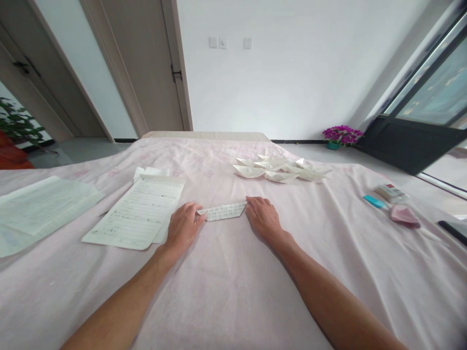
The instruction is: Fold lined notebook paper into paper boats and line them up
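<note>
A folded paper strip [223, 211], covered in rows of writing and slanted at both ends, lies in front of me on the pink cloth. My left hand [183, 224] pinches its left tip between thumb and fingers. At the opposite tip, my right hand [263, 217] has its fingers closed on the paper, with the thumb mostly hidden. Beyond the strip, several folded paper boats [279, 167] sit grouped together. Just left of my left hand is a stack of written sheets [136, 211].
More loose papers [47, 209] lie at the far left. On the right are a packet [392, 193], a small blue item [374, 201], a pink folded cloth [404, 216] and a dark flat object [454, 232]. The pink bed cover [226, 291] is wrinkled.
</note>
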A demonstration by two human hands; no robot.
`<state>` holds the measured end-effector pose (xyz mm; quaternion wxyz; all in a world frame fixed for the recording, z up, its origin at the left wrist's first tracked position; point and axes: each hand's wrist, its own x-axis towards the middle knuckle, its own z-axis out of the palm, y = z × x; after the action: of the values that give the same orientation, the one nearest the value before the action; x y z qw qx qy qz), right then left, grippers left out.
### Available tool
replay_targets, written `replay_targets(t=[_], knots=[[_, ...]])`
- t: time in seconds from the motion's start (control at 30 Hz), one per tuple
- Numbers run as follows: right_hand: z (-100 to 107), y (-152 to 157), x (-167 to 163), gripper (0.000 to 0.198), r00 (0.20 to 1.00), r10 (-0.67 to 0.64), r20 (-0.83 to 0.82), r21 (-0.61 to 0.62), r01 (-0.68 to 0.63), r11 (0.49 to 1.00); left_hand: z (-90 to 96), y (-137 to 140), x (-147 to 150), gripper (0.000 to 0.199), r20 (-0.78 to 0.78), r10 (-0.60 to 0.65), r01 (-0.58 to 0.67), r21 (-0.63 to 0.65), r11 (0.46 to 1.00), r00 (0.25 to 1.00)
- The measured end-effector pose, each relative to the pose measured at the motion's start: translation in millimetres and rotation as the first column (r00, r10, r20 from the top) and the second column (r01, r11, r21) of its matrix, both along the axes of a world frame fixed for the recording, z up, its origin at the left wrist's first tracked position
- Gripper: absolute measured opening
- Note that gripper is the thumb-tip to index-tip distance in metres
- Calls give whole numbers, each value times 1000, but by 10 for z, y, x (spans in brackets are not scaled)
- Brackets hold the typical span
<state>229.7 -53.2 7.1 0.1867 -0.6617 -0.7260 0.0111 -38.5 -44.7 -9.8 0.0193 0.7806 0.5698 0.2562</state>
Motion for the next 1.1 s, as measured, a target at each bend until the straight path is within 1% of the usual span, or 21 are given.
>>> replay_targets(t=[0.13, 0.27, 0.37, 0.43, 0.5, 0.6, 0.7, 0.8, 0.87, 1.0, 1.1], knots=[[10, 50, 23, 34, 994, 48, -97, -27, -50, 998, -39, 31, -24, 23, 78, 0, 1, -17, 1000, 997], [2, 78, 43, 28, 978, 69, -198, 11, -68, 998, 2, 11, -18, 21, 186, 4, 9, -71, 997, 982], [-18, 78, 57, 27, 957, 76, -281, 30, -70, 997, 40, -26, -4, 22, 308, 64, -17, -154, 988, 949], [-37, 72, 64, 27, 937, 86, -338, 46, -75, 996, 46, -50, -4, 19, 392, 89, -14, -191, 981, 916], [-61, 62, 68, 27, 917, 105, -384, 77, -82, 994, 38, -67, -12, 17, 456, 71, 8, -168, 986, 887], [-94, 44, 62, 28, 895, 164, -416, 152, -109, 982, 22, -82, -27, 23, 495, 2, 50, -92, 995, 869], [-110, 27, 47, 28, 887, 235, -397, 193, -170, 966, 17, -93, -30, 25, 448, -93, 113, -17, 993, 889], [-99, 6, 30, 29, 884, 278, -377, 188, -220, 957, 19, -103, -20, 25, 364, -200, 184, 79, 980, 910], [-82, -15, 20, 30, 871, 313, -380, 201, -252, 947, 21, -112, -10, 27, 325, -249, 222, 118, 968, 913], [-53, -68, 1, 31, 833, 402, -380, 235, -334, 913, 32, -137, 15, 30, 232, -289, 264, 132, 955, 929], [-42, -99, -12, 29, 817, 438, -375, 224, -378, 898, 40, -155, 37, 30, 119, -287, 269, 144, 952, 951]])
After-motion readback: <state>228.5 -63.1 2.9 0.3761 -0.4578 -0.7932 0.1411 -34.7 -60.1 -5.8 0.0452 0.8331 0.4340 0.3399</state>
